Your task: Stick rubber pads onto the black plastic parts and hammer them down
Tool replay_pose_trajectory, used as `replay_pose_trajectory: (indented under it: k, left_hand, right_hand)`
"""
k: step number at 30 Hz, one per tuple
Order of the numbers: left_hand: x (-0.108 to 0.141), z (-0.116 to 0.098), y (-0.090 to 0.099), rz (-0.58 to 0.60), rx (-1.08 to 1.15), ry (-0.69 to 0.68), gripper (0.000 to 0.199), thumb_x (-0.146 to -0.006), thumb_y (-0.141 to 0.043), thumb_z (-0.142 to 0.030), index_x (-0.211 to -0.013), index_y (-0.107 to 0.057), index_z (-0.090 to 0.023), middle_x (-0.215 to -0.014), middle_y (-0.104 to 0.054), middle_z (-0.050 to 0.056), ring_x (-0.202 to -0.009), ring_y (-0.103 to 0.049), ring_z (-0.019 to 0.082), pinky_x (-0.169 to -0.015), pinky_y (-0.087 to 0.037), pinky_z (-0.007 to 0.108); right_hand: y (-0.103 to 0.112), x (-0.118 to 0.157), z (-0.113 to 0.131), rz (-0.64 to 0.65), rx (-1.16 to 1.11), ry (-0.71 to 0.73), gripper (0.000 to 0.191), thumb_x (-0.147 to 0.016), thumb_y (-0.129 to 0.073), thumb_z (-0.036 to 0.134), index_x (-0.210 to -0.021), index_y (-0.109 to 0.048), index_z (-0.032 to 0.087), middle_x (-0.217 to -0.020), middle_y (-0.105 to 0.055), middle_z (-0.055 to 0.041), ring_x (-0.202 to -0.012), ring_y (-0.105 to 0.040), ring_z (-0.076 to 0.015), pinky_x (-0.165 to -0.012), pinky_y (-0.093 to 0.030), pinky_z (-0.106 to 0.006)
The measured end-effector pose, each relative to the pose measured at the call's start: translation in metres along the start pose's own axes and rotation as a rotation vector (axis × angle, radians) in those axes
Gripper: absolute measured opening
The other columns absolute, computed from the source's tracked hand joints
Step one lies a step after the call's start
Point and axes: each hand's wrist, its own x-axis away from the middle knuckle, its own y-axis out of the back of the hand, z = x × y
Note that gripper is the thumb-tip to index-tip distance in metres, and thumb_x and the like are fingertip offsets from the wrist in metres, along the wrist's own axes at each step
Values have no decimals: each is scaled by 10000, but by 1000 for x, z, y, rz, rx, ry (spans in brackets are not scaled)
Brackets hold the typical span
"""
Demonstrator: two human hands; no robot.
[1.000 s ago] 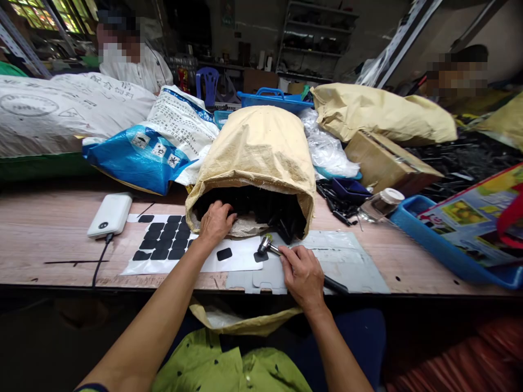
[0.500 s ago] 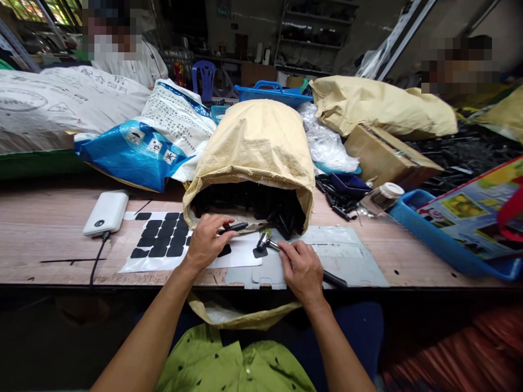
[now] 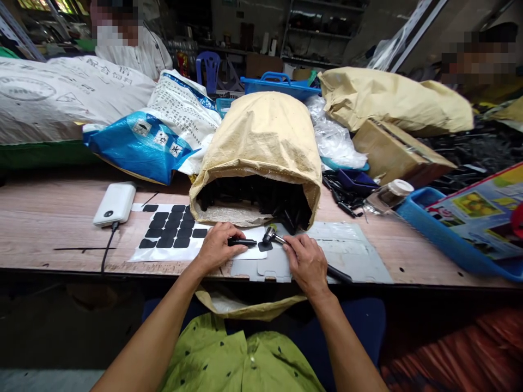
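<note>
Fingers closed, my left hand (image 3: 218, 246) grips a black cylindrical piece (image 3: 245, 242) that points right, low over the table. My right hand (image 3: 306, 264) is wrapped round a small hammer (image 3: 279, 238); its metal head is at the left and its black handle sticks out behind the hand. Under the hammer head lies a black rounded patch (image 3: 265, 246). A white sheet (image 3: 196, 252) with several black rounded squares is left of my left hand. Beyond both hands an open tan sack (image 3: 261, 136) holds many black pieces. A grey flat board (image 3: 351, 250) lies beneath my right hand.
A white power bank (image 3: 115, 204) with a cable is at the left. Bulky bags (image 3: 139, 147) stand behind it. To the right are a clear jar (image 3: 390, 195), a blue tray (image 3: 445, 231) and a wooden box (image 3: 398, 152). Two people are across the table.
The black piece in my left hand has come away from the sack's mouth and now lies level, pointing at the hammer head. The whole view has shifted slightly.
</note>
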Motion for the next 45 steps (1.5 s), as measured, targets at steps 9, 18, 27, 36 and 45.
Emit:
replay_pose_trajectory:
  k: [9, 18, 27, 36, 45]
  left_hand:
    - [-12, -6, -4, -9, 96, 212, 213, -658, -868, -323, -851, -808, -257, -863, -714, 10, -969, -592, 254, -854, -413, 357]
    - [-10, -7, -5, -34, 55, 164, 177, -660, -869, -290, -822, -804, -262, -865, -707, -7, -934, -565, 223, -825, -410, 338]
    - [-9, -4, -9, -68, 52, 160, 187, -660, -873, -299, -833, -808, -278, -863, -717, -8, -935, -562, 231, -847, -410, 359]
    - [-5, -1, -6, -36, 20, 87, 189, -775, -799, -393, -929, -804, -284, -915, -720, 1, -946, -559, 231, -866, -403, 361]
    - [-1, -6, 1, -75, 147, 82, 530, -1050, -347, -460, -734, -697, -215, -825, -679, 33, -916, -570, 221, -856, -395, 351]
  right_hand:
    - [27, -9, 48, -7, -404, -47, 331, -1045, -444, 289, -1306, -641, 239, -1048, -669, -74, -967, -652, -185, -867, -513, -289]
    - [14, -7, 71, 81, -257, 57, 420, -1027, -450, 178, -1403, -603, 286, -929, -606, -39, -826, -612, -142, -761, -487, -223]
    - [15, -1, 58, 36, -216, 25, 415, -1018, -467, 171, -1382, -620, 301, -924, -614, -28, -835, -620, -134, -745, -467, -216]
    - [7, -3, 18, -18, -147, -2, 342, -1027, -500, 266, -1333, -653, 265, -996, -663, -38, -903, -627, -154, -796, -471, -247]
    - [-5, -3, -7, -39, 19, 59, 267, -997, -553, 267, -1195, -732, 264, -923, -630, -45, -867, -523, -193, -800, -412, -314]
